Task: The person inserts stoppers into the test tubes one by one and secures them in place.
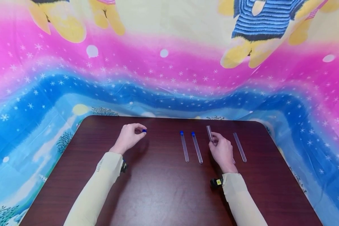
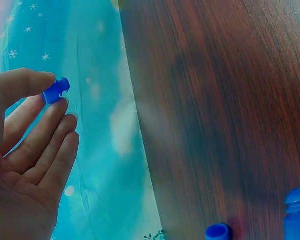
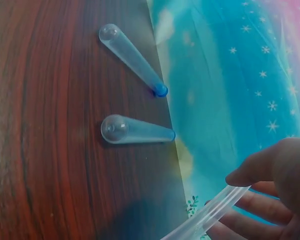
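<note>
So, looks like a capping step, if I'm reading it right: the left hand (image 1: 128,136) pinches a loose blue cap (image 1: 144,130) over the far part of the brown table (image 1: 158,191), and the right hand (image 1: 222,152) grips a clear tube (image 1: 209,130) with its bare end pointing away from the person. They're well apart, so I'd say the next move calls for bringing them together and lining the cap up with that end.

Headcount: four tubes. One capped tube (image 1: 185,147) and its capped neighbour (image 1: 197,149) lie between the hands, one's gripped, and a bare tube (image 1: 239,147) lies just right of that. Three caps, counting the pinched one.
</note>
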A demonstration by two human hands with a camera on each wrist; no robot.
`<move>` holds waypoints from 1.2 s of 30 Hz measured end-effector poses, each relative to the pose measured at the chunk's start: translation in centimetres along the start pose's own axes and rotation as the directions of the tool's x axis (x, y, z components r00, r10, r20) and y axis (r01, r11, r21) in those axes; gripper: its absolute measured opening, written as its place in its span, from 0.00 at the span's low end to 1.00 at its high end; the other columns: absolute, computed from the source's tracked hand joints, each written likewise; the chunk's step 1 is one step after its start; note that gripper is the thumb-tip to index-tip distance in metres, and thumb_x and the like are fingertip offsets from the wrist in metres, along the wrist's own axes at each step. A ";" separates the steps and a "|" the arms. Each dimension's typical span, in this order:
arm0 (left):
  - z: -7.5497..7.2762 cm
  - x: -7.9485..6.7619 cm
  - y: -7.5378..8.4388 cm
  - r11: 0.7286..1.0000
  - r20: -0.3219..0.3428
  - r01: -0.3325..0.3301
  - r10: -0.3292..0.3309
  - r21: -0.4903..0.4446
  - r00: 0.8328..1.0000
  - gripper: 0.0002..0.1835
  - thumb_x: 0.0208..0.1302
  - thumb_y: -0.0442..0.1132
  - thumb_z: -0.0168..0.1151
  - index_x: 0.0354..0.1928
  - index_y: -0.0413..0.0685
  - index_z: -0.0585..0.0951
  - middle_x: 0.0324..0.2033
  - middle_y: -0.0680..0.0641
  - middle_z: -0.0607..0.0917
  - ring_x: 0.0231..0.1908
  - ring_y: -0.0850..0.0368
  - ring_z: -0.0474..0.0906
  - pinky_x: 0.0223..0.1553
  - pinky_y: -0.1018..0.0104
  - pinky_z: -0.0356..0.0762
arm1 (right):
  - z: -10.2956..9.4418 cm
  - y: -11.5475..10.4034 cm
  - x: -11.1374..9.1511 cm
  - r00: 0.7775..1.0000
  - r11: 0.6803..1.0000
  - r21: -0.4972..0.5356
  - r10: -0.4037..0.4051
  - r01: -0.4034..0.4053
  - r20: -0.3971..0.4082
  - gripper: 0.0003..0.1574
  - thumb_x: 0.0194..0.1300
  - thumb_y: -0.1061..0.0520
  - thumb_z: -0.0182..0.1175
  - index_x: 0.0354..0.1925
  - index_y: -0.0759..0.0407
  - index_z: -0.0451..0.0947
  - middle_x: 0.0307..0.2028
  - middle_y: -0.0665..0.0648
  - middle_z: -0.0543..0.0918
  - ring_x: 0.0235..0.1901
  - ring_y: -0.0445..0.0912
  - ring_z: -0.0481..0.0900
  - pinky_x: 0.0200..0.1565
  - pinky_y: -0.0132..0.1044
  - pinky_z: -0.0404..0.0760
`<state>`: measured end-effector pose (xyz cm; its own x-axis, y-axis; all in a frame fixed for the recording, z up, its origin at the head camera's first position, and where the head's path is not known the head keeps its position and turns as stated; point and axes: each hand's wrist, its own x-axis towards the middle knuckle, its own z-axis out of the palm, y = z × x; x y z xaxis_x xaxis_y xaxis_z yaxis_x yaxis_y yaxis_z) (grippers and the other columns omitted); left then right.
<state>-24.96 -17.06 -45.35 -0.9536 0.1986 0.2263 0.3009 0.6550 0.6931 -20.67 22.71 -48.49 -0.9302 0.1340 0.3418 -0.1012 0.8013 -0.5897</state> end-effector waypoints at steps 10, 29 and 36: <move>0.1 0.1 0.3 1.000 -0.006 -0.010 0.010 0.001 1.000 0.11 0.65 0.37 0.71 0.48 0.47 0.89 0.39 0.50 0.88 0.37 0.55 0.85 0.47 0.55 0.82 | 0.4 -0.9 -0.1 1.000 0.995 0.096 0.003 -0.004 0.011 0.27 0.63 0.67 0.65 0.61 0.60 0.80 0.42 0.60 0.87 0.39 0.53 0.87 0.41 0.54 0.83; 0.6 0.5 1.1 0.999 -0.031 -0.045 0.044 -0.030 0.999 0.11 0.66 0.38 0.71 0.49 0.46 0.89 0.41 0.49 0.89 0.38 0.54 0.84 0.46 0.56 0.81 | 1.2 -2.3 -0.5 1.000 0.979 0.203 -0.029 0.027 0.007 0.28 0.61 0.69 0.66 0.60 0.60 0.81 0.41 0.60 0.87 0.38 0.52 0.87 0.41 0.50 0.86; 0.9 0.6 1.8 0.998 -0.035 -0.049 0.047 -0.037 0.998 0.11 0.67 0.40 0.70 0.49 0.49 0.89 0.39 0.52 0.89 0.37 0.56 0.83 0.45 0.57 0.81 | 1.5 -2.5 -0.6 0.999 0.980 0.197 -0.036 0.034 0.010 0.28 0.62 0.69 0.67 0.61 0.60 0.80 0.42 0.60 0.87 0.38 0.52 0.87 0.42 0.51 0.86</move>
<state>-24.97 -15.11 -44.61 -0.9373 0.2038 0.2827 0.3472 0.6174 0.7058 -20.37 19.77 -48.30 -0.9294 0.0988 0.3557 -0.2000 0.6750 -0.7102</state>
